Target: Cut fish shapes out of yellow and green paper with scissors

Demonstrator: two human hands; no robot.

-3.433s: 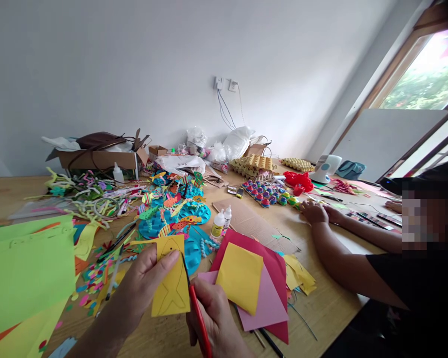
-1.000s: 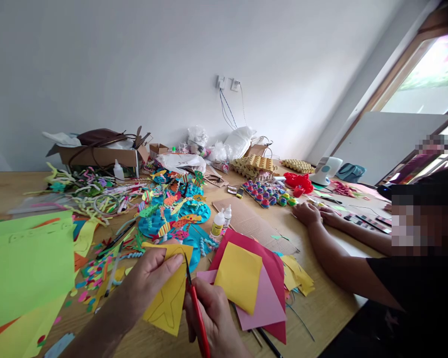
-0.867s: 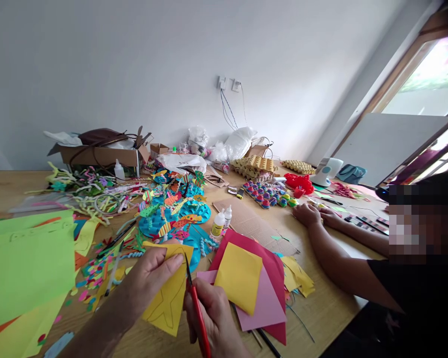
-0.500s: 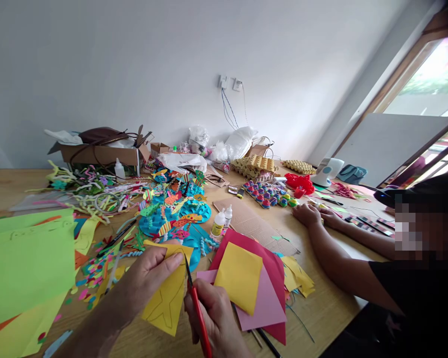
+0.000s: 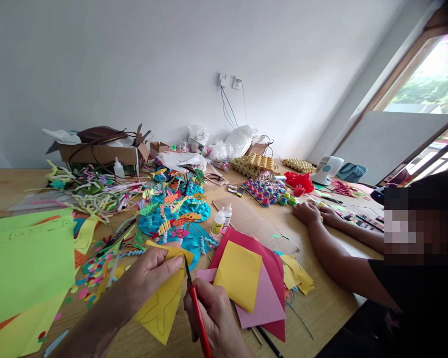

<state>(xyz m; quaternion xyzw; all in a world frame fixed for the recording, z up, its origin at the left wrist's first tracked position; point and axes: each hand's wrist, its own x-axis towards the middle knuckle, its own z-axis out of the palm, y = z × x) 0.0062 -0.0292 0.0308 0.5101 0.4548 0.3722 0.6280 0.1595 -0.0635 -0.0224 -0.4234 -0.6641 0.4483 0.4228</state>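
Observation:
A yellow sheet of paper point(image 5: 160, 313) with a starfish-like outline drawn on it hangs from my left hand point(image 5: 153, 273), pinched near its top edge. My right hand point(image 5: 216, 311) is closed around red-handled scissors point(image 5: 197, 308). Their dark blades meet the paper's upper right part, close to my left thumb. Just right of my right hand lies a stack with a yellow square point(image 5: 239, 276), a pink sheet point(image 5: 263, 308) and a red sheet point(image 5: 278, 278). Blue paper pieces covered with colourful paper fish point(image 5: 179, 219) lie beyond my left hand.
Two glue bottles point(image 5: 218, 221) stand behind the stack, by flat cardboard point(image 5: 246, 219). Green sheets point(image 5: 26, 273) and scattered paper dots lie left. Yellow scraps point(image 5: 298, 273) lie right. Another person's forearms point(image 5: 328, 253) rest on the table near painted egg-tray cups point(image 5: 265, 194).
The lower end of the yellow paper has swung left and slightly down. Both hands stay almost in place, with the scissors still at its upper edge.

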